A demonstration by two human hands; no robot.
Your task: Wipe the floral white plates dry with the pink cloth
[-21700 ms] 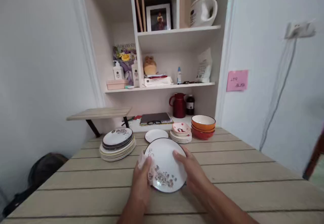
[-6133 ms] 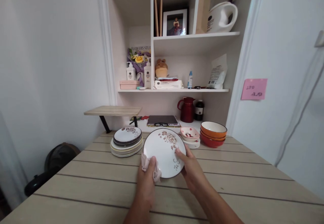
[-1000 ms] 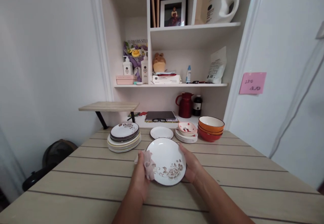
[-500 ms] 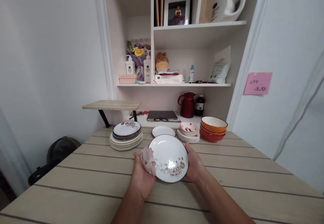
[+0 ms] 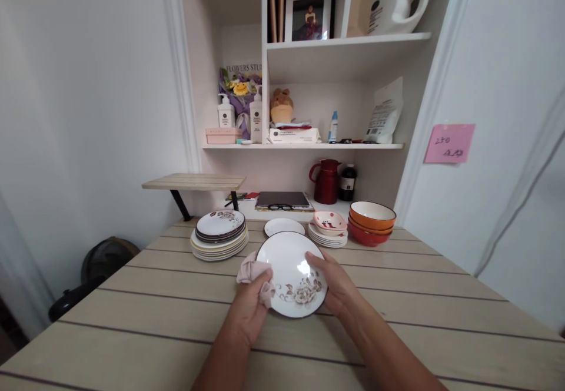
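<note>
Over the middle of the desk (image 5: 176,326), a plate (image 5: 289,273) sits between the two hands, its white face tilted up toward the head camera, brown flowers along the lower part of it and a bright glint near the right thumb. The right hand (image 5: 334,282) grips its right rim, thumb laid on the face, the other fingers mostly hidden behind the edge. The left hand (image 5: 248,308) is closed on a pinkish cloth (image 5: 252,268), thumb over it, and presses it to the plate's left rim; part of the cloth hangs down over that edge. Whether the plate's underside touches the desk I cannot tell.

Just behind it lies a second plate (image 5: 282,225), partly covered by the near one. Well to the left stands a plate stack (image 5: 219,241), flowered on top. Behind the right hand are saucers (image 5: 327,238) carrying a pink bowl (image 5: 330,220), and beside them a bowl stack (image 5: 371,224), orange above red.
</note>
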